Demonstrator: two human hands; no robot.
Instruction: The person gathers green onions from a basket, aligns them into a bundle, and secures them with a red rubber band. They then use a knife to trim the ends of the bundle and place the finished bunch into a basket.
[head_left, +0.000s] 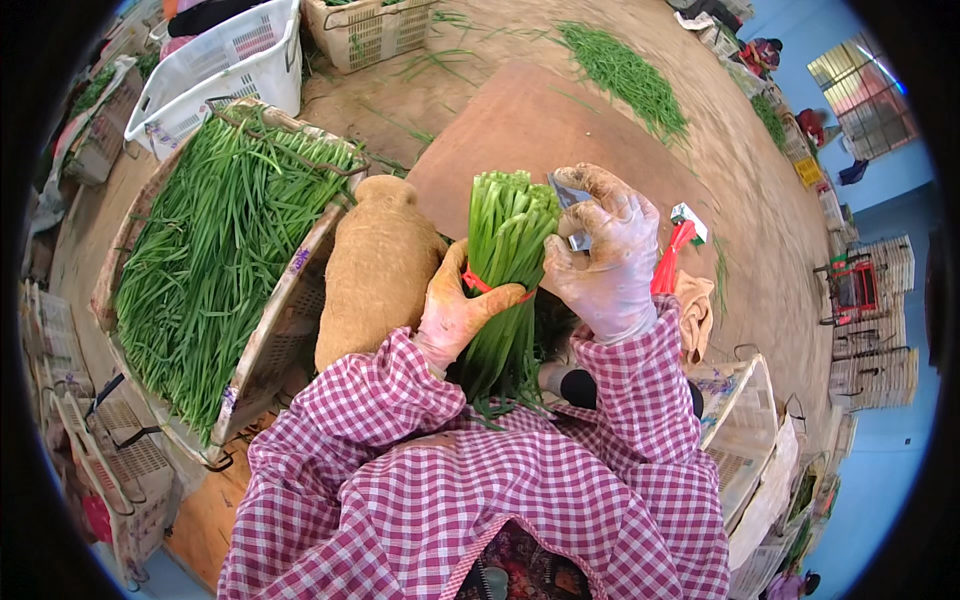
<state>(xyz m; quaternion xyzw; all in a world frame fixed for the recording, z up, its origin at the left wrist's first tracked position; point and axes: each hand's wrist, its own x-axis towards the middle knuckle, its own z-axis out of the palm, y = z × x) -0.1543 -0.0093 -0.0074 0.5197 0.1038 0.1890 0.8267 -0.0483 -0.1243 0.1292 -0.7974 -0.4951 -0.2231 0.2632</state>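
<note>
A bundle of green leafy stalks, perhaps garlic chives (510, 232), stands with its cut ends up before me, a red tie (477, 282) around its middle. My left hand (466, 304), in a stained thin glove, is closed around the bundle at the tie. My right hand (609, 251), gloved too, is at the bundle's upper right side with fingers curled; whether it pinches a stalk I cannot tell. Behind its fingers shows a grey, shiny object (574, 196), partly hidden. Red ties (673, 259) hang together beside a small white and green box (691, 223), right of my right hand.
At the left a large crate (281, 315) is heaped with the same green leaves. A tan fabric-covered roll (379, 262) lies between it and me. A brown board (510, 120) lies ahead, with loose leaves (626, 75) beyond it. A white basket (232, 67) stands upper left, another crate (739, 427) lower right.
</note>
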